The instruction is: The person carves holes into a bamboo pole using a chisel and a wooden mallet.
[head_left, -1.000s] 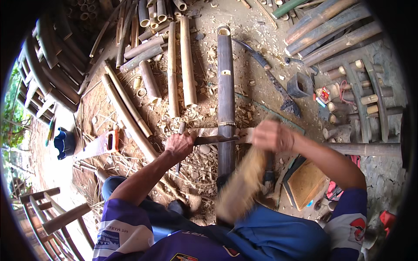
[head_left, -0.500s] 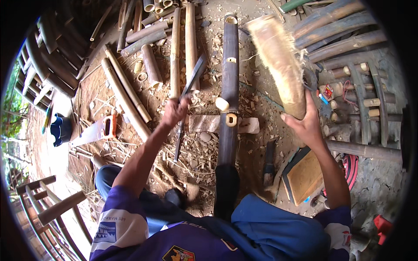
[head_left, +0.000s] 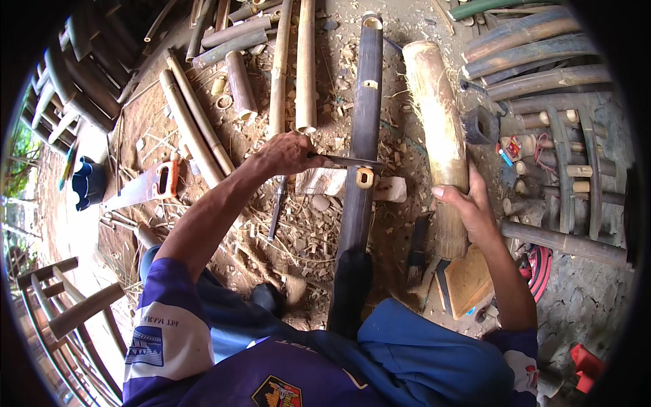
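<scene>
The left hand (head_left: 286,153) has its fingers clenched on a narrow, dark metal blade (head_left: 347,161), which reaches rightward from them across a dark, round bamboo pole (head_left: 358,217). The right hand (head_left: 472,205) grasps a thick, pale, frayed wooden club (head_left: 437,115), its broad end beyond the fingers.

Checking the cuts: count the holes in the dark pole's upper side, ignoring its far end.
2: a far hole on the dark pole, a near hole beside the blade in the left hand. The foot may hide more.
</scene>
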Motion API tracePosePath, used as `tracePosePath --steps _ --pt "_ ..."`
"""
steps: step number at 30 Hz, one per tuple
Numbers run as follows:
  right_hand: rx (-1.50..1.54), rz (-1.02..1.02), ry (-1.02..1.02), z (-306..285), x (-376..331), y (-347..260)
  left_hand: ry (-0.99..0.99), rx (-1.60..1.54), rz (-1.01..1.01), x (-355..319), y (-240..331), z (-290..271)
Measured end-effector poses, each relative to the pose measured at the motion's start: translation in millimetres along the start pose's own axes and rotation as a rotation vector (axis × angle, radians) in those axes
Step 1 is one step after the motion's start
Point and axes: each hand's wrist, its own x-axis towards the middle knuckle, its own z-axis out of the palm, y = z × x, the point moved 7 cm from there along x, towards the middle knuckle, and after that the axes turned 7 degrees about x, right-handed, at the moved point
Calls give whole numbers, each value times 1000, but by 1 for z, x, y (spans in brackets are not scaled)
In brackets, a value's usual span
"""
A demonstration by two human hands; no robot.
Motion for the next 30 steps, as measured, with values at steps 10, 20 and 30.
tracePosePath --steps 10,20,30 --pt "-86 -138 7 8 1 1 30 139 -10 5 -11 23" --pt "-959 88 -239 20 69 -11 -105 216 -57 17 -16 26" --pt "-1005 300 -401 47 74 23 -124 79 -62 23 -20 32"
